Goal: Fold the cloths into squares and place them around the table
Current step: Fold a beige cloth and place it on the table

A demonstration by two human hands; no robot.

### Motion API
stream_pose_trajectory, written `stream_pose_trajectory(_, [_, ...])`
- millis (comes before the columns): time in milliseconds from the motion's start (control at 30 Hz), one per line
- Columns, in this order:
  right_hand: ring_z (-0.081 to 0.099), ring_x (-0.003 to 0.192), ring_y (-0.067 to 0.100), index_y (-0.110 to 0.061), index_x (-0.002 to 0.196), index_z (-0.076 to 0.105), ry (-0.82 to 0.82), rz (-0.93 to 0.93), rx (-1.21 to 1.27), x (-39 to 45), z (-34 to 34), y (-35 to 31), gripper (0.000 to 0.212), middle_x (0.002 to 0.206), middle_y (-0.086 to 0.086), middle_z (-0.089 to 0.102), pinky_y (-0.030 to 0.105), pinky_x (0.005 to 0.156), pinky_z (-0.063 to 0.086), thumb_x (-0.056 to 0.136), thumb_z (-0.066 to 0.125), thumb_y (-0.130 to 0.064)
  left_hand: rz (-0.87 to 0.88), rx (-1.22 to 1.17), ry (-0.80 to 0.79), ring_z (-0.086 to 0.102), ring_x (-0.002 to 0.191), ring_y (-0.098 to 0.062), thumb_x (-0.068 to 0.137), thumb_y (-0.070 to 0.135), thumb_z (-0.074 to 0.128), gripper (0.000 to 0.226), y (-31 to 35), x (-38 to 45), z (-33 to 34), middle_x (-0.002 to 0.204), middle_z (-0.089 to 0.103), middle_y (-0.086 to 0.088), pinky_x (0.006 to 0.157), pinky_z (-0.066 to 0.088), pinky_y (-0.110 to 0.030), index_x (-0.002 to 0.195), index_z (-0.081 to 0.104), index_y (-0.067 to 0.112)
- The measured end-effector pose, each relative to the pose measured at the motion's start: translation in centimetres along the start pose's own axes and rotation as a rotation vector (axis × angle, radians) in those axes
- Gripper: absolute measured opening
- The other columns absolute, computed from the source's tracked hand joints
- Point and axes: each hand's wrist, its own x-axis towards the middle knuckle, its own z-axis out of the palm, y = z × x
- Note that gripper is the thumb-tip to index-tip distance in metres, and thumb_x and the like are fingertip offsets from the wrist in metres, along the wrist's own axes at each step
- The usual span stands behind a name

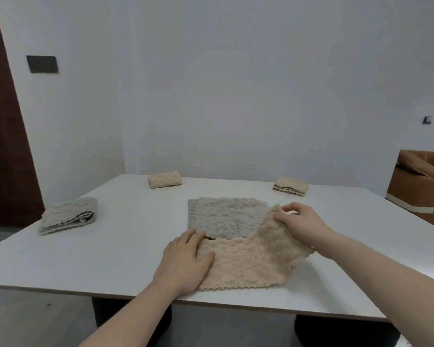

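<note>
The left hand (186, 261) lies flat on the tan cloth (248, 261) near the counter (110, 259) edge so it won't slide. The right hand (300, 222) pinches its far corner, lifting it to fold over the gray cloth (223, 216)

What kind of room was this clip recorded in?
Probably a sparsely furnished indoor room, perhaps a home or office space. A plain white wall stands behind a large white table, a dark brown wooden door is at the left, and an open cardboard box sits at the right.
</note>
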Motion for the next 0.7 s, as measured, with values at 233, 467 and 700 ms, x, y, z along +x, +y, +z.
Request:
stream_pose_trajectory(233, [0.062,0.064,0.016,-0.019,0.107,0.063,-0.215,-0.017,0.093,-1.9,5.8,-2.8,0.022,0.089,0.003,0.066,0.031,0.059,0.054,0.087,0.073,-0.023,0.019,-0.209,0.052,0.034,0.132,0.002,0.1,0.046,0.048,0.026,-0.3,-0.2,-0.2,0.14,0.041,0.026,0.107,0.03,-0.021,0.121,0.061,0.04])
stream_pose_trajectory(467, [0.073,0.07,0.011,-0.031,0.104,0.065,-0.181,-0.32,-0.072,-3.4,8.6,-1.1,0.014,0.1,-0.011,0.071,0.03,0.066,0.059,0.093,0.066,-0.022,0.031,-0.298,0.078,0.042,0.125,0.002,0.099,0.054,0.052,0.024,-0.5,0.2,-0.2,0.124,0.053,0.03,0.107,0.034,-0.024,0.097,0.072,0.04])
stream_pose_trajectory(700, [0.061,0.09,-0.003,-0.039,0.099,0.064,0.073,-0.415,-0.15,-3.0,6.7,5.5,0.008,0.099,-0.021,0.065,0.026,0.081,0.051,0.092,0.067,-0.038,0.021,-0.287,0.114,0.047,0.116,0.007,0.077,0.067,0.072,0.027,-0.3,0.4,-0.1,0.117,0.056,0.031,0.1,0.037,-0.023,0.082,0.074,0.04])
